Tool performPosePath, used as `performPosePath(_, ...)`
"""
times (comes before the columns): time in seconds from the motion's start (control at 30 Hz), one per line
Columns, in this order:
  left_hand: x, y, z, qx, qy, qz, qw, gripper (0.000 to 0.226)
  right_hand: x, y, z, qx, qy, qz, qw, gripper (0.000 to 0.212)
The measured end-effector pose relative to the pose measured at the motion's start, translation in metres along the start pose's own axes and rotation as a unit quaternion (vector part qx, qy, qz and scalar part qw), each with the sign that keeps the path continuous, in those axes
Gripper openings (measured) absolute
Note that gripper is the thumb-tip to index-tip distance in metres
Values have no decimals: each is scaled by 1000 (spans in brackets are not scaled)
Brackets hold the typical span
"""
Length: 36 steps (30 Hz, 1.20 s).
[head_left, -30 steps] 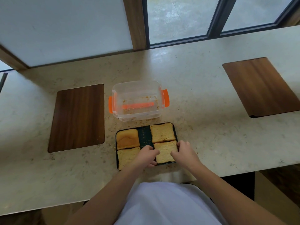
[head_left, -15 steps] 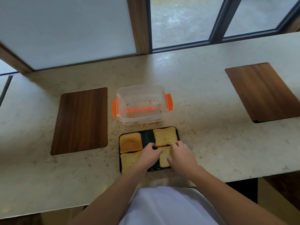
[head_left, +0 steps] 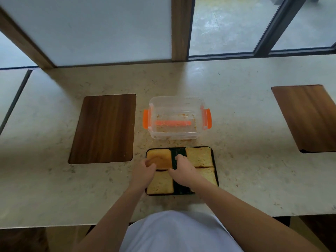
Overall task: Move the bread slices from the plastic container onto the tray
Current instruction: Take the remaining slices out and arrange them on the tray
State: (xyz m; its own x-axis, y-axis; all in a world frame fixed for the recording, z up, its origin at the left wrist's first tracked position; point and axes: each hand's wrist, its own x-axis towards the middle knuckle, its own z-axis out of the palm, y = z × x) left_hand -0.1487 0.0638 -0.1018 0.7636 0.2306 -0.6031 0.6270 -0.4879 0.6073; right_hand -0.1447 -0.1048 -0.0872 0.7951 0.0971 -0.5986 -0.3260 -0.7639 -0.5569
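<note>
Head view: the clear plastic container with orange clips (head_left: 175, 118) holds only crumbs; four toasted bread slices lie on the dark rectangular tray (head_left: 214, 161) at the bench's near edge. Left hand (head_left: 143, 172) and right hand (head_left: 183, 171) pinch the far-left browner slice (head_left: 160, 158) from opposite sides. A bare strip remains down the tray's middle.

My left hand (head_left: 145, 170) and right hand (head_left: 183, 170), arms extended forward, fingers curled downward, both hands close together, palms down
</note>
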Motion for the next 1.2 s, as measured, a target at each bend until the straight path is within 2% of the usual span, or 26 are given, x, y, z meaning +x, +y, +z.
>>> performPosePath(0.1,4,3,-1,13,-6,-1,1000,54,10,-11,3,3,-21,33,999,66)
performPosePath(0.2,5,5,-2,13,-5,-11,1000,50,17,-14,6,23,-32,51,998,60)
performPosePath(0.3,7,4,1,9,-6,-10,1000,43,21,-15,9,35,-34,56,997,51)
performPosePath(0.53,5,8,4,23,-15,-6,1000,41,23,-9,12,43,-18,53,997,49)
performPosePath(0.6,5,9,6,26,-12,-6,1000,31,23,-6,12,45,-16,51,998,48)
performPosePath(0.77,2,18,13,40,-31,0,999,41,23,2,6,47,-4,54,997,54)
performPosePath(0.93,0,25,22,57,-49,10,997,39,20,16,-5,56,3,70,996,41)
performPosePath(1.1,-2,27,24,53,-56,10,997,38,21,19,-7,49,8,67,997,41)
performPosePath(1.2,-3,21,19,47,-54,15,997,31,20,21,-6,45,10,67,997,48)
